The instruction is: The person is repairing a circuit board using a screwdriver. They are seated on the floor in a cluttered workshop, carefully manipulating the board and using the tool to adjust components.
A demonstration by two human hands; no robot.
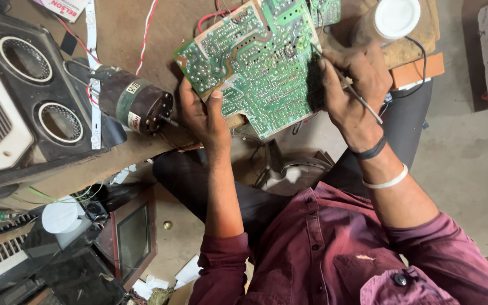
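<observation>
Fingers of the left hand [204,116] wrap under the lower left edge of the green circuit board [255,65], thumb [216,104] pressed flat on its solder side, so the board is pinched between thumb and fingers; the board is held tilted above the edge of the brown workbench [120,34], solder side facing up. Right hand [354,93] is closed around a brush; fingers curled together on its thin metal handle [362,101]; the dark bristles [314,82] touch the board's right edge. Two bands sit on the right wrist, one black [371,151], one white [388,182].

Surroundings: a cylindrical motor [134,101], dark brown with a green band, lies on the bench just left of the left hand, its shaft pointing toward that hand; red and white wires [148,34] run across the bench behind it; a black speaker box [35,90] with two round openings stands at far left; a white-lidded jar [393,20] lies near the top right, beyond the right hand; a second, smaller green board [326,11] shows at the top edge. Person wears a maroon shirt [323,248] and dark trousers [182,178]; a small screen in a reddish frame [131,240] sits on the floor at lower left.
</observation>
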